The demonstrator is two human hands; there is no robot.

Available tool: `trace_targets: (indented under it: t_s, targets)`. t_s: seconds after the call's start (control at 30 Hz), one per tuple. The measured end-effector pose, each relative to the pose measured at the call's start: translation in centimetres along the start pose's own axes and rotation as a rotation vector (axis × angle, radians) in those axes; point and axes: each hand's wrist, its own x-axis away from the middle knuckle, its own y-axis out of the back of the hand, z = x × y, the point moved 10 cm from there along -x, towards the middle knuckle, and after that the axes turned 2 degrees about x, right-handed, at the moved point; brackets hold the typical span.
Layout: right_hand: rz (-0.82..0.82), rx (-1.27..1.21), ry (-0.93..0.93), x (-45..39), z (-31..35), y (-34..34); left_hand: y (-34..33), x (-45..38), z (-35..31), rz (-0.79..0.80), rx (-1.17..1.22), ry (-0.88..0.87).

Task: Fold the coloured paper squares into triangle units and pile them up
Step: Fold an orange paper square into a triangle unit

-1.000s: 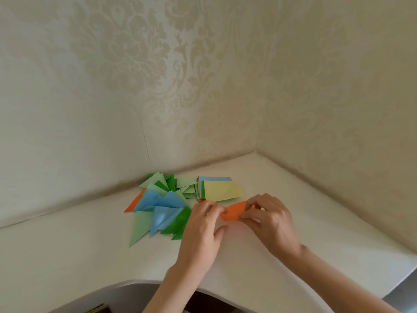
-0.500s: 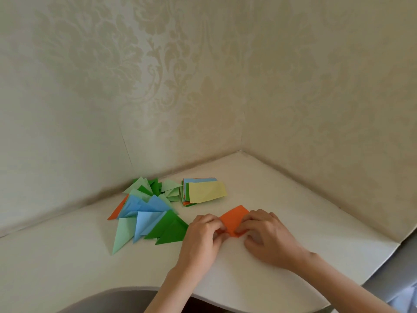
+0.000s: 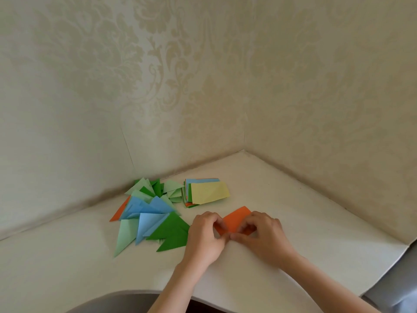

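Observation:
An orange paper piece (image 3: pixel 235 220) lies flat on the white table (image 3: pixel 304 218), its far corner pointing away from me. My left hand (image 3: pixel 205 236) pinches its left near edge, and my right hand (image 3: pixel 261 236) presses down its right near edge; the fingertips meet at the paper's near corner. Left of my hands sprawls a loose pile of folded triangles (image 3: pixel 149 213) in dark green, pale green, blue and orange. Behind the orange piece sits a stack of unfolded papers (image 3: pixel 207 192) with a yellow sheet on top.
The table fits into a room corner with patterned wallpaper (image 3: pixel 203 86) on both sides. Its curved front edge (image 3: pixel 140 292) runs close to my body, and its right edge (image 3: pixel 406 247) drops off beside a grey surface.
The orange paper went from held slightly raised to lying flat on the table. Both hands came down and toward me, now pressing its near edges. The camera view shifted a little.

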Motion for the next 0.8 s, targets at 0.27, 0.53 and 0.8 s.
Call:
trace_targets:
  t_s: [0.27, 0.53, 0.8]
  targets:
    - [0.17, 0.066, -0.148, -1.0, 0.0, -0.2, -0.1, -0.8, 1.7, 0.076, 0.109, 0.204]
    - [0.341, -0.069, -0.118, -1.5, -0.4, -0.5, -0.3, -0.9, 2.2, 0.107, 0.17, 0.208]
    - [0.175, 0.028, -0.152, -0.5, 0.3, -0.2, -0.3, 0.0, 1.6, 0.225, 0.196, 0.137]
